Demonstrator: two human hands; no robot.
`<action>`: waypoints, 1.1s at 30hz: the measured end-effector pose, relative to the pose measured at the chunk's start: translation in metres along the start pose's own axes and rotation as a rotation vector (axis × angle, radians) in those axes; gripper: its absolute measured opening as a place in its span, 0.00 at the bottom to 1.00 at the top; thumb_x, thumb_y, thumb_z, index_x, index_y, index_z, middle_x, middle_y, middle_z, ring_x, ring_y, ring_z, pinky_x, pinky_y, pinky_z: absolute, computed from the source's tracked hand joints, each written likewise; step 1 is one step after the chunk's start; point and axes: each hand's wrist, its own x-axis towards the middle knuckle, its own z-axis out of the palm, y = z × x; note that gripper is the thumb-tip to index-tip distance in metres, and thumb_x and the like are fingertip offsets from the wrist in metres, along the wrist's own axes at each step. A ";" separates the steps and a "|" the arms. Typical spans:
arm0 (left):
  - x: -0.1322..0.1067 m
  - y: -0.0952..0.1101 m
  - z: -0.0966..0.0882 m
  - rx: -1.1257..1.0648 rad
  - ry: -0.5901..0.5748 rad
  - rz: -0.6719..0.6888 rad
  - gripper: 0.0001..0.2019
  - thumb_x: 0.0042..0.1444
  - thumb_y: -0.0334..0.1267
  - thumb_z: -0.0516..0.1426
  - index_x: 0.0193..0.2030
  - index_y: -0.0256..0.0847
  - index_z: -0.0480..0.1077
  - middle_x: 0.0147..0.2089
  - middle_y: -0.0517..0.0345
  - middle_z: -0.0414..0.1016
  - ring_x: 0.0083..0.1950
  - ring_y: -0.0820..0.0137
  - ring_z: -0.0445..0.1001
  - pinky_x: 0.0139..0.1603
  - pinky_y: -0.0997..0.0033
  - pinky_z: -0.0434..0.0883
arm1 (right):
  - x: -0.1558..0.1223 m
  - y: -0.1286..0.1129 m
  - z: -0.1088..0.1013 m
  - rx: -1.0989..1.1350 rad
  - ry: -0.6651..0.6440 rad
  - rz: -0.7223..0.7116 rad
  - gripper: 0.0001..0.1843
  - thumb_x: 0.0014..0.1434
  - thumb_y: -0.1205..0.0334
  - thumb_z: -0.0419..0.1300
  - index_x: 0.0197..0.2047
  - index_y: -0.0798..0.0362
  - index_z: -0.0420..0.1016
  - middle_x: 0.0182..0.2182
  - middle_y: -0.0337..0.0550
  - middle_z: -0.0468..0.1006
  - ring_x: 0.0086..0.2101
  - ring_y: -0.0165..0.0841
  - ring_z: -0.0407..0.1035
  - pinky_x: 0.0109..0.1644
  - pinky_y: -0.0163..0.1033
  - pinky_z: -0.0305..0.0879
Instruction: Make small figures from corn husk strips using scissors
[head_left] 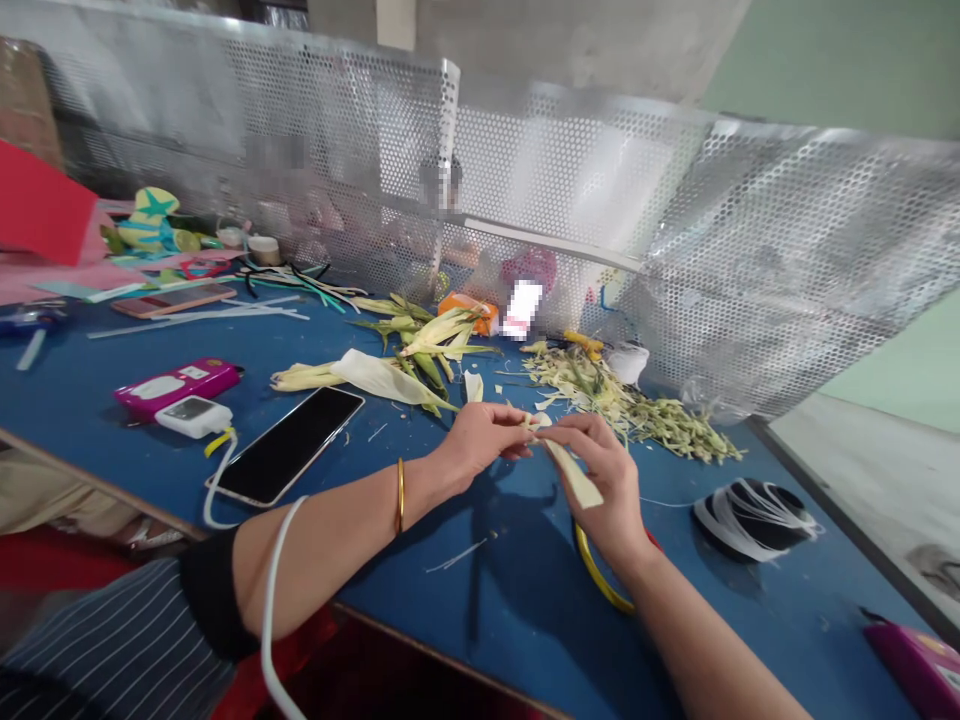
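Over the blue table (525, 600), my left hand (480, 440) and my right hand (600, 475) meet and pinch a pale leaf strip (574, 470). Both hands have their fingers closed on it. The strip runs from the fingertips down across my right palm. A gold bangle (400, 495) circles my left wrist. Under my right wrist lies a yellow ring (596, 575), partly hidden. Just beyond my hands lie whole pale and green leaves (405, 365).
A heap of leaf scraps (637, 405) lies at the back right. A black phone (289, 445), a pink device (176, 385) and a white charger (195, 415) lie left. A black-and-white coil (754, 515) sits right. A perforated metal screen (675, 230) walls the table's far side.
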 end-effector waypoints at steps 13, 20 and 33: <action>-0.004 0.003 -0.003 0.001 -0.300 -0.077 0.10 0.42 0.39 0.66 0.31 0.35 0.77 0.30 0.55 0.79 0.32 0.70 0.77 0.42 0.70 0.73 | 0.003 0.009 0.002 -0.227 -0.055 0.320 0.22 0.62 0.51 0.53 0.19 0.52 0.64 0.16 0.36 0.64 0.20 0.28 0.57 0.25 0.34 0.50; -0.006 -0.003 0.006 0.030 -0.093 0.034 0.08 0.47 0.27 0.64 0.36 0.35 0.75 0.26 0.60 0.77 0.28 0.73 0.77 0.38 0.72 0.74 | 0.002 0.016 0.009 -0.027 -0.061 0.486 0.23 0.59 0.49 0.54 0.18 0.51 0.55 0.16 0.33 0.54 0.22 0.27 0.50 0.24 0.34 0.45; -0.001 0.006 -0.003 -0.095 0.010 -0.072 0.06 0.51 0.31 0.63 0.37 0.34 0.77 0.26 0.59 0.76 0.22 0.78 0.72 0.28 0.78 0.70 | 0.019 0.013 -0.028 0.598 -0.187 0.677 0.22 0.46 0.50 0.70 0.41 0.53 0.75 0.17 0.32 0.68 0.18 0.26 0.58 0.22 0.33 0.54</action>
